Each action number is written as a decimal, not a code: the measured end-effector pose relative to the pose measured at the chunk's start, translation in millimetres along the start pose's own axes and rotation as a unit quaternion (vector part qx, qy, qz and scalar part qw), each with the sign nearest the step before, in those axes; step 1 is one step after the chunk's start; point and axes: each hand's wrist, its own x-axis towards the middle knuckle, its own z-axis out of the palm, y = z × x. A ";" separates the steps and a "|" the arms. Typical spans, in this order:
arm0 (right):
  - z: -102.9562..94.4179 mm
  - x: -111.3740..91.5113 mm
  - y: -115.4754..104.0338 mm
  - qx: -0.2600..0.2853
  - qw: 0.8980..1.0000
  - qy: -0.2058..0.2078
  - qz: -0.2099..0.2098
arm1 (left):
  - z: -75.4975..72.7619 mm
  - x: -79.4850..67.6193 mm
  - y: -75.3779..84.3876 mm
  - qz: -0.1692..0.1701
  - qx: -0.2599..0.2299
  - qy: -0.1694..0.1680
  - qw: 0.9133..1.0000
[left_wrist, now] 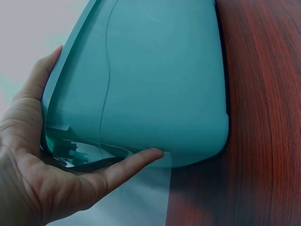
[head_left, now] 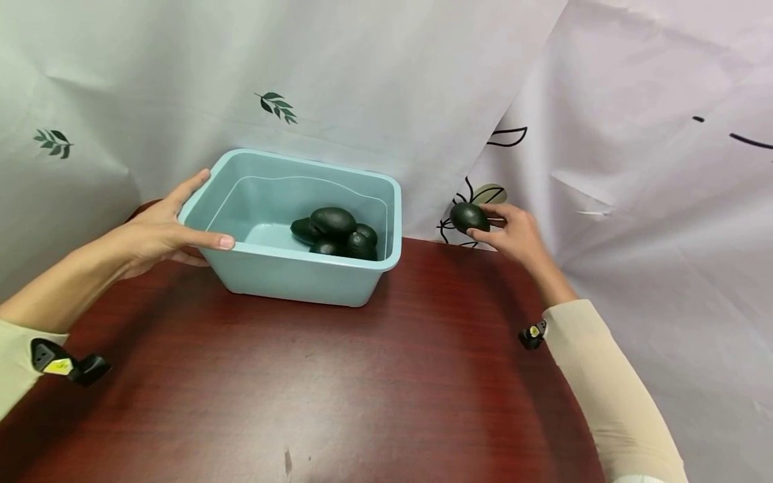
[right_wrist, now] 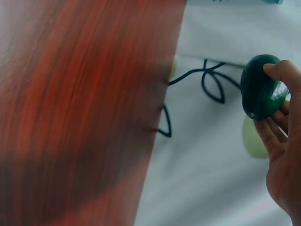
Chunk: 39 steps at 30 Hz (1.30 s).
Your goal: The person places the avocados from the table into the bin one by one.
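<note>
A light blue plastic bin (head_left: 296,280) stands toward the back of the table, and several dark green avocados (head_left: 333,222) are piled in its right part. My left hand (head_left: 158,231) holds the bin's left end, thumb on the front rim and another finger along the side rim. In the left wrist view the bin's wall (left_wrist: 160,80) fills much of the picture. Off to the right, my right hand (head_left: 514,231) grips a single avocado (head_left: 468,218) between thumb and fingers, up near the table's back edge. The right wrist view shows this avocado (right_wrist: 261,87) against the cloth.
The dark red wooden table (head_left: 338,376) has a rounded edge. Behind it hangs a pale cloth (head_left: 386,80) with printed leaves, close to the bin's back. Small black devices sit on the left (head_left: 66,362) and right (head_left: 533,333) sleeves.
</note>
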 end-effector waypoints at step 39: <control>27.9 47.8 -109.3 0.141 0.987 -0.005 -0.078 | -1.1 1.8 -2.1 0.000 0.009 -0.002 1.000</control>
